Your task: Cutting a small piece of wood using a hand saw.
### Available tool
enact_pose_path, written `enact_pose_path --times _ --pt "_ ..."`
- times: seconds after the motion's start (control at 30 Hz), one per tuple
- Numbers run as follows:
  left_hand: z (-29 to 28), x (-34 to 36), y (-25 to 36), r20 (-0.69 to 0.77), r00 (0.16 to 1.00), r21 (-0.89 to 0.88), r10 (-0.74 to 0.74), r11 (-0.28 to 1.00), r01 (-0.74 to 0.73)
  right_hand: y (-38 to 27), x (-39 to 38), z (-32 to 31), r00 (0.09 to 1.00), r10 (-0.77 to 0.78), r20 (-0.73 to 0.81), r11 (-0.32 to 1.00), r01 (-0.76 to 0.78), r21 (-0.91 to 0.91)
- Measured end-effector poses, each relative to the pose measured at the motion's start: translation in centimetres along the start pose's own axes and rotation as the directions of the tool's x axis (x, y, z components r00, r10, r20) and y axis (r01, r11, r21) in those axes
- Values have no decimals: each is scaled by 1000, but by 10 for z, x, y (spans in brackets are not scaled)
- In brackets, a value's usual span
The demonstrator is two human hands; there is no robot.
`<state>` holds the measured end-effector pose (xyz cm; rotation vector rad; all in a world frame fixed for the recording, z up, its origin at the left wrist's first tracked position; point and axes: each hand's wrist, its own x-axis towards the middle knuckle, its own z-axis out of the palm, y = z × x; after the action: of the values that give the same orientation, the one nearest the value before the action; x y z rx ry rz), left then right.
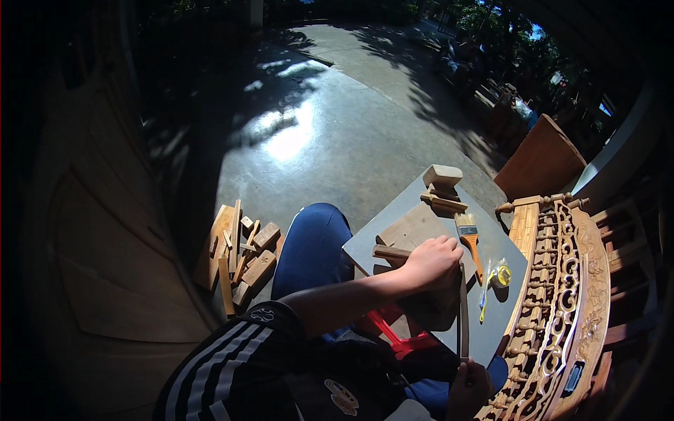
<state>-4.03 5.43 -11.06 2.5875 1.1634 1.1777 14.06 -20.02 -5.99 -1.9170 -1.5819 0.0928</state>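
My left hand (437, 263) is closed over a short brown wooden piece (390, 253), whose end sticks out to its left. A long, narrow, dark flat strip (463, 319) runs from beside that hand toward me. At its near end my right hand (469, 387), in shadow, pinches the strip; whether it is a file or a slat I cannot tell. Beneath the left hand lies a flat light-brown board (411, 226) on a grey tabletop (365, 245). Just right of that hand rests a paintbrush (472, 245) with a wooden handle.
A yellow tape measure (501, 276) and a slim yellow-and-blue tool (484, 298) lie at the table's right. Wooden blocks (442, 177) sit at its far corner. Wood offcuts (256, 270) are piled on the floor at left. Carved wooden furniture (562, 295) stands close on the right.
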Motion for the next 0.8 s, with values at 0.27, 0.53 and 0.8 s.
enact_pose_path --times 0.27,0.53,0.8 --pt "-2 2 -5 -6 1000 -29 -17 999 17 37 37 -13 998 -67 -3 996 66 -51" --pt "-2 3 -2 2 1000 -36 -27 999 27 -7 0 -2 997 -53 54 999 53 6" --pt "-5 2 -3 -21 999 -27 -30 999 30 7 -2 7 985 163 55 983 -167 78"
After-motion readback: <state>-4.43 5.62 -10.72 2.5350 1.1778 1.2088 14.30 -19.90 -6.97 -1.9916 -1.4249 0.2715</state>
